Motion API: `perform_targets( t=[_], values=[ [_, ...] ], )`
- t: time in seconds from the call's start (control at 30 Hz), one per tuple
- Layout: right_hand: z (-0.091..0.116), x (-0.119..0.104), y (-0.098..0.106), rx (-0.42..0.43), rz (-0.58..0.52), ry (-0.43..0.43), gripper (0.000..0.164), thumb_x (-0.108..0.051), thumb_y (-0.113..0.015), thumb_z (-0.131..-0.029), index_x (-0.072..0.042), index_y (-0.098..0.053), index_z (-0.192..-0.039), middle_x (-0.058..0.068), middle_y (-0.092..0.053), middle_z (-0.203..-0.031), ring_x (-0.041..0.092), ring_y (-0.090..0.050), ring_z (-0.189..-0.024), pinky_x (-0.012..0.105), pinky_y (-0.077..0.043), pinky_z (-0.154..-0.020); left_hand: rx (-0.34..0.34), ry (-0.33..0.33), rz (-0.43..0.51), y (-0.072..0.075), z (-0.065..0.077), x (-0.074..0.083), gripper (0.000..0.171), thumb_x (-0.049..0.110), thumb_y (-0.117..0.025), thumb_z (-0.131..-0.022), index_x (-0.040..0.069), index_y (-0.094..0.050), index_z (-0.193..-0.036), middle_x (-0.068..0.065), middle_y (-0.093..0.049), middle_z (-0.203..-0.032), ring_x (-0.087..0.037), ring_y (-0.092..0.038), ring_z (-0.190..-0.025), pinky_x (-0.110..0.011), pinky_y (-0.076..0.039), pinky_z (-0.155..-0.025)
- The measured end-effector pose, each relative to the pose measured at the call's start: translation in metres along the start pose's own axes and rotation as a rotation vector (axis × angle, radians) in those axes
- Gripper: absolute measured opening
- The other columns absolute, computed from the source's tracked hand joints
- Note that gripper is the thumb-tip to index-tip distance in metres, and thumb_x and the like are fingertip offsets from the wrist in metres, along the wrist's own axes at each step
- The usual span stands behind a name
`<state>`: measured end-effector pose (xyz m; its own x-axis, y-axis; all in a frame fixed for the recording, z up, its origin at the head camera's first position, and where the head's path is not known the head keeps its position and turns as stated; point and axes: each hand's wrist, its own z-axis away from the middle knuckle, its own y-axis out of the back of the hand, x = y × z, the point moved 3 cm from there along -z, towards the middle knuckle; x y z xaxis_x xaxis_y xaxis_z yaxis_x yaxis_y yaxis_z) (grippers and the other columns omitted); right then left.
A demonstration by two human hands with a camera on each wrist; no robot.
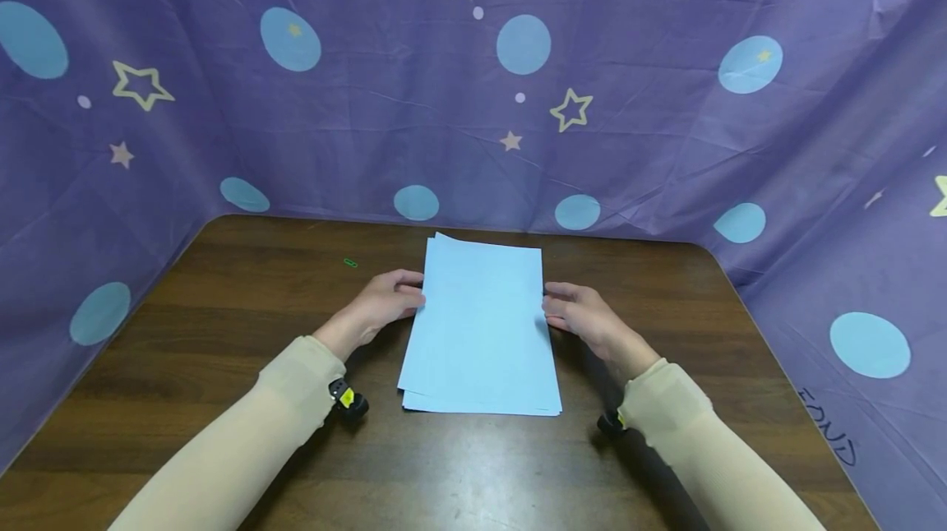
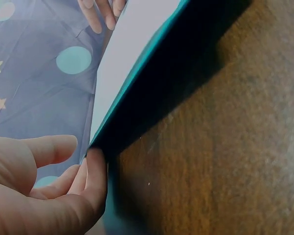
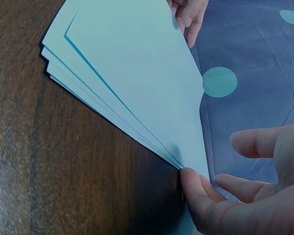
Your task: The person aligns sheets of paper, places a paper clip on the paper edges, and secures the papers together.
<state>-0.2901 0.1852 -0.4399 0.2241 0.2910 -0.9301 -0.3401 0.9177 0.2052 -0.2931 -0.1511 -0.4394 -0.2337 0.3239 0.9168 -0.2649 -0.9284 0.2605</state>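
left grip (image 2: 54,210): touching paper (image 2: 115,63) edge | right grip (image 2: 105,12): beyond, partly visible | wooden table (image 2: 230,147) | patterned cloth (image 2: 29,73)

On my feed both sleeves (image 1: 251,432) run off the head view's bottom edge. Small green item (image 1: 351,262) on the table (image 1: 222,309): too tiny for me to identify. Paper stack (image 1: 481,325) leaves the top of both wrist views; I cannot count its sheets (image 3: 122,73). In the left wrist view its underside is lost in black, and the top edge crops the right hand (image 1: 584,319); the right wrist view crops the left hand (image 1: 381,301) likewise.
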Motion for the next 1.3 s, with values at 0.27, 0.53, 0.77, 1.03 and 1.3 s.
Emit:
perform_targets(
  t=[0.27, 0.53, 0.77, 1.03, 1.3],
  values=[
    [0.0003, -0.0002, 0.0001, -0.003, -0.002, 0.0, 0.06, -0.014, -0.055, -0.109, 0.006, -0.034, -0.162, 0.027, -0.041, -0.163, 0.036, -0.049, -0.146, 0.045, -0.044, -0.118, 0.012, -0.006, 0.035, -0.0002, -0.0003, -0.0009, 0.054, 0.005, -0.058, -0.107, 0.0, -0.043, -0.159, -0.022, -0.061, -0.132, -0.031, -0.062, -0.124, -0.044, -0.05, -0.113],
    [-0.0001, -0.001, 0.0003, -0.002, -0.014, -0.001, 0.06, -0.013, -0.055, -0.109, 0.006, -0.034, -0.161, 0.028, -0.04, -0.163, 0.036, -0.049, -0.146, 0.045, -0.045, -0.118, 0.016, -0.019, 0.047, -0.0013, -0.0007, -0.0011, 0.053, 0.004, -0.056, -0.107, 0.0, -0.043, -0.158, -0.023, -0.06, -0.132, -0.031, -0.063, -0.121, -0.045, -0.052, -0.111],
    [-0.0009, 0.0003, 0.0011, 0.004, -0.018, -0.008, 0.06, -0.013, -0.056, -0.109, 0.006, -0.035, -0.161, 0.027, -0.042, -0.162, 0.036, -0.051, -0.145, 0.045, -0.045, -0.117, 0.03, -0.015, 0.039, -0.0011, -0.0002, -0.0007, 0.052, 0.005, -0.057, -0.107, 0.001, -0.044, -0.158, -0.023, -0.061, -0.133, -0.029, -0.063, -0.119, -0.043, -0.054, -0.108],
    [-0.0009, 0.0016, 0.0021, 0.003, -0.02, -0.01, 0.06, -0.013, -0.057, -0.109, 0.005, -0.035, -0.161, 0.027, -0.043, -0.161, 0.037, -0.05, -0.145, 0.045, -0.045, -0.118, 0.031, -0.002, 0.04, -0.0013, 0.0012, 0.0006, 0.051, 0.007, -0.056, -0.108, 0.002, -0.044, -0.158, -0.021, -0.06, -0.13, -0.028, -0.063, -0.118, -0.041, -0.055, -0.106],
    [-0.0003, 0.0019, 0.001, 0.011, -0.013, -0.009, 0.059, -0.014, -0.057, -0.109, 0.004, -0.036, -0.161, 0.027, -0.043, -0.161, 0.036, -0.05, -0.145, 0.045, -0.045, -0.117, 0.037, 0.013, 0.034, -0.002, 0.0017, 0.0016, 0.053, 0.009, -0.059, -0.106, 0.003, -0.045, -0.157, -0.02, -0.063, -0.129, -0.03, -0.064, -0.121, -0.042, -0.055, -0.108]
  ],
)
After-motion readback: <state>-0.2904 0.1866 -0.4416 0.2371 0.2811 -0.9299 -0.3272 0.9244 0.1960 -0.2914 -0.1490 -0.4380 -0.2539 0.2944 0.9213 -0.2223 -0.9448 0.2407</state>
